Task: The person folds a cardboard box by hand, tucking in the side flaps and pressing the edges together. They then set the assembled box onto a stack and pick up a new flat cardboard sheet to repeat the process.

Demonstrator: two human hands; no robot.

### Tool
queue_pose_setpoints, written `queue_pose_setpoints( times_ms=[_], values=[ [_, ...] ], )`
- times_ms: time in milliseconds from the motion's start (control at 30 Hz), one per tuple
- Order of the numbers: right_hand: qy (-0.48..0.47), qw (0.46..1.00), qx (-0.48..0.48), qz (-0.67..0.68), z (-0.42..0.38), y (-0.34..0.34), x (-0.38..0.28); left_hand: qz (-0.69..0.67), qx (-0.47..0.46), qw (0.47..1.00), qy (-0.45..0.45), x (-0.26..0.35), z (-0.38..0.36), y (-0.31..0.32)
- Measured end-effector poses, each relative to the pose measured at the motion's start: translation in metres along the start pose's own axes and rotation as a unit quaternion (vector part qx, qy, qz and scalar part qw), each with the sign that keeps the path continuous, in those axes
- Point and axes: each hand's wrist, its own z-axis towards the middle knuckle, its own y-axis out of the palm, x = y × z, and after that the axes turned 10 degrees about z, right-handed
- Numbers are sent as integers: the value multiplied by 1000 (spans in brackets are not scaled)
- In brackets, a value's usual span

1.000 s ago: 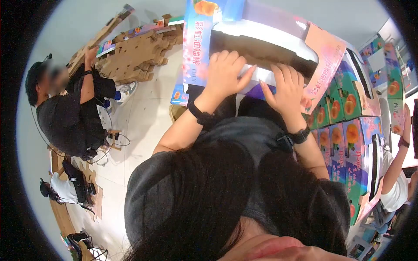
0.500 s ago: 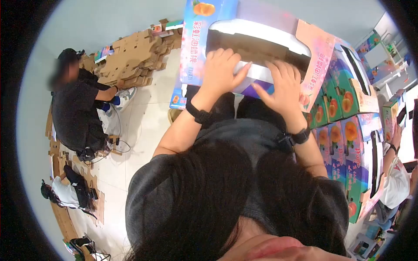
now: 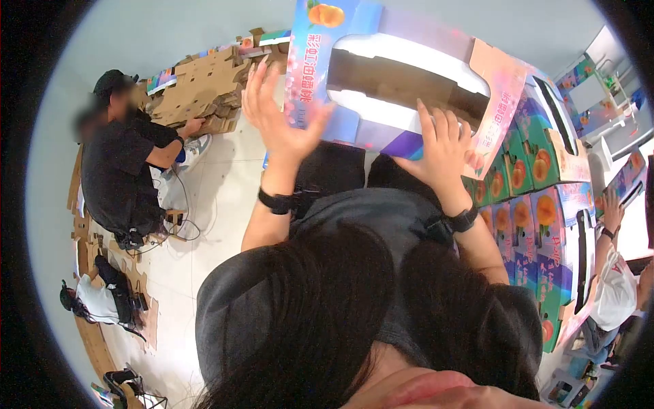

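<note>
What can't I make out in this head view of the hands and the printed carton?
- Carton top edge: cut off by the frame's top.
- Carton inside: dark, contents unreadable.
- Right hand palm and its contact with the carton: hidden by the hand's own back.
- Left hand: open beside the carton's side panel; whether it touches is unclear.
- Carton underside and lap: blocked by the person's hair.
- Stacked boxes: print too small to read.
</note>
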Motion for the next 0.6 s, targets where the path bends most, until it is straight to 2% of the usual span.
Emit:
queue_pose_setpoints(
  times_ms=[133, 167, 200, 267, 367, 433, 533, 600],
  values=[
    [-14, 1000, 19, 17, -6, 5, 1, -106, -204, 960, -161, -67, -47, 15],
    [-18, 999, 25, 20, -7, 5, 0, -109, -267, 943, -165, -67, -50, 14],
    [-28, 998, 36, 35, -7, 5, -2, -211, -296, 902, -234, -67, -53, 14],
    [-48, 995, 55, 61, -6, 0, -5, -406, -338, 770, -357, -55, -62, 12],
    [-80, 988, 75, 110, -1, -22, -2, -441, -281, 743, -418, -47, -74, 14],
    [-41, 966, 230, 115, -1, -15, 19, -441, -268, 746, -422, -46, -77, 17],
    [32, 939, 342, 23, 5, -41, 53, -446, -268, 740, -425, -48, -81, 18],
    [167, 915, 304, 205, -3, -40, 71, -453, -275, 732, -429, -50, -86, 18]
  ],
)
